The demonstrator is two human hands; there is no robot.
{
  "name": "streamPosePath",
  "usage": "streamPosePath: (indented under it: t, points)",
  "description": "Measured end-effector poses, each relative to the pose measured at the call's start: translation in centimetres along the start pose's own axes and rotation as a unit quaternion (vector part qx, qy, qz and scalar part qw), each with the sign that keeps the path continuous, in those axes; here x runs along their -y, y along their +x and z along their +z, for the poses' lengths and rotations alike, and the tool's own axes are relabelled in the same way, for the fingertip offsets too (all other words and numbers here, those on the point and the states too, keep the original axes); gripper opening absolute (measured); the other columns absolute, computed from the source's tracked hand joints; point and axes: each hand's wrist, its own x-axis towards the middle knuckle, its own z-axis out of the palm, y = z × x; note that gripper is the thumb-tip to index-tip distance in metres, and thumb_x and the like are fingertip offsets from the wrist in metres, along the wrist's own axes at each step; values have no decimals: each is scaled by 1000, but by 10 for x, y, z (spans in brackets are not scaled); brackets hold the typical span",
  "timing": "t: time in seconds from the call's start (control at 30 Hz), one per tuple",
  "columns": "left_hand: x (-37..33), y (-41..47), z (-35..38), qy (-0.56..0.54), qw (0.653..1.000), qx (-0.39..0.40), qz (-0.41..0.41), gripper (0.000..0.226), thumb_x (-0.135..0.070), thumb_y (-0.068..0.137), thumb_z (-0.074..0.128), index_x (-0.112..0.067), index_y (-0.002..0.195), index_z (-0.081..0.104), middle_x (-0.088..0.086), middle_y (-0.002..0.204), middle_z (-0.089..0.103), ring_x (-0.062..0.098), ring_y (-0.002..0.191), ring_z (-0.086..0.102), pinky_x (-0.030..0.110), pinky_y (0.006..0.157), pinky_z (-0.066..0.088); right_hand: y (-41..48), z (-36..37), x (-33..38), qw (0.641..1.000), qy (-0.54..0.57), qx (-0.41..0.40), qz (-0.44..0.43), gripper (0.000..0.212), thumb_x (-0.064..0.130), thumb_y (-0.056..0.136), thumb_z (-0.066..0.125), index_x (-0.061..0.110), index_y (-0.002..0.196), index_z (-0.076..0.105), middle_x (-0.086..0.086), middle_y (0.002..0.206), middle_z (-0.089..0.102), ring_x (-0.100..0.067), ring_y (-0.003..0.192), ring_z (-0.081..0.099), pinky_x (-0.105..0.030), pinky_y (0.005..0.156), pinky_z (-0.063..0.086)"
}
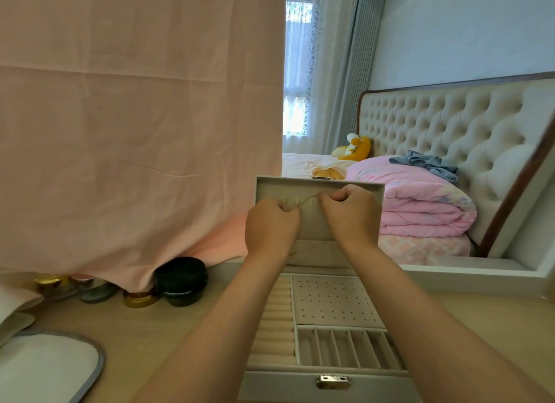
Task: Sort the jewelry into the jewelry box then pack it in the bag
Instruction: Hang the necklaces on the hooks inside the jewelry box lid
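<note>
Chain (pixel 309 199), fine, perhaps metal; tight grip of left hand (pixel 271 226), right hand (pixel 350 214)

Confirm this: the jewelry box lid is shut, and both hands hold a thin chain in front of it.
Wrong: the head view shows the lid standing open. The left hand and right hand hold a thin chain in front of it.

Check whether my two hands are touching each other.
Apart. The head view shows lining of the pale grey jewelry box lid between the left hand and right hand; only the thin gold chain they pinch bridges the gap.
</note>
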Motion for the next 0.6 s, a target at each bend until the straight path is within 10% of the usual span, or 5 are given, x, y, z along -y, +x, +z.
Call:
streamPosePath:
  t: [0.37,0.6]
  points:
    - [6,-13,-1,11,997,64,-31,46,-30,94,58,-16,52,43,-2,50,41,19,54,42,29,52,29,-31,-10,0,986,-34,147,65,46,38,89,69,14,54,50,0,49,48,-13,49,45,-26,51,31]
    - [13,-24,-2,-24,985,160,-60,29,-28,95,53,-8,86,71,4,69,59,19,64,53,32,63,44,-44,-26,5,938,55,295,173,28,32,99,55,14,93,74,-5,83,74,-16,53,56,-30,51,46]
